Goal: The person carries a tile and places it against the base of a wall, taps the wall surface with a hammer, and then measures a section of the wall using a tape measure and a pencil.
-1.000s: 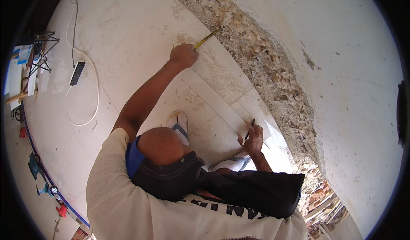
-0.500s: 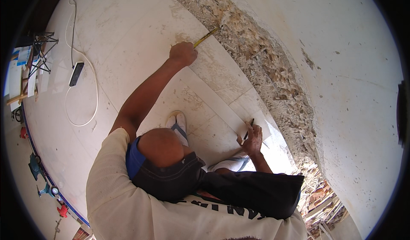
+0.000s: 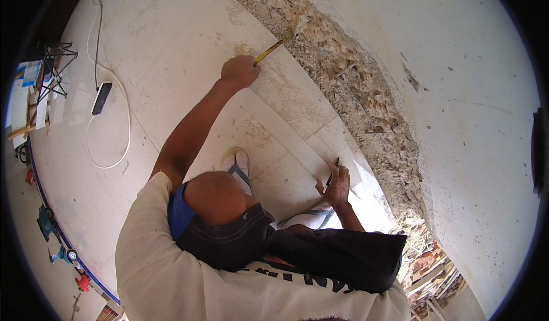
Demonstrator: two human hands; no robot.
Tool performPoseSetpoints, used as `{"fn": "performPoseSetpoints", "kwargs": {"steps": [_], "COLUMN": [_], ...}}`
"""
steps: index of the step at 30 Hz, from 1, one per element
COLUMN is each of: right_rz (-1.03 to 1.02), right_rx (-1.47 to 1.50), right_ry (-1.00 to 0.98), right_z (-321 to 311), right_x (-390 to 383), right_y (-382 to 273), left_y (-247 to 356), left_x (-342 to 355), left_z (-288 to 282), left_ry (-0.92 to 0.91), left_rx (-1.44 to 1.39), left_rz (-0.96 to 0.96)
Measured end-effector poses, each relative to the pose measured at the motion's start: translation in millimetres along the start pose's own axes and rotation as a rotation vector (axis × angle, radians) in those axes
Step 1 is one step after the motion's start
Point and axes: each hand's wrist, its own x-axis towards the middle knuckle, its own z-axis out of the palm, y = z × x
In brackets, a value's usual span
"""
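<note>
My left hand is closed around a tape measure, whose body is hidden inside the fist. From it the yellow tape blade runs out over the floor to the broken strip at the tile edge. Farther right and nearer to me, my right hand grips a slim black pen between its fingers. This hand lies at the near end of a long, flat, pale strip, which stretches across the tiles toward my left hand. Whether the fingers press on the strip, I cannot tell.
A rough trench of broken rubble curves along the tile edge, beside a pale surface on the right. At the left lie a black power strip and a looped white cable. Debris fills the lower right.
My left hand has shifted slightly left, away from the trench, and a little more tape blade shows. The right hand and its pen have barely moved.
</note>
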Motion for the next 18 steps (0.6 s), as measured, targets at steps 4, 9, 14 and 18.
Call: {"fn": "performPoseSetpoints", "kwargs": {"steps": [4, 9, 14, 18], "right_rz": [0.041, 0.050, 0.015, 0.028], "right_rx": [0.031, 0.052, 0.065, 0.082], "right_ry": [-0.030, -0.071, -0.117, -0.182], "right_z": [8.7, 11.8, -19.5, -65.1], "right_x": [-4.0, -1.4, 23.6, 38.1], "right_y": [2.9, 9.5, 1.4, -14.7], "left_y": [-15.8, -47.4, -81.6, -78.7], "left_x": [-20.4, -40.1, -60.8, -97.0], "left_z": [-11.2, -21.6, -39.1, -71.3], "left_ry": [0.068, 0.167, 0.251, 0.324], "left_rx": [-0.066, -0.284, -0.454, -0.570], "left_rz": [-0.025, -0.098, -0.229, -0.332]}}
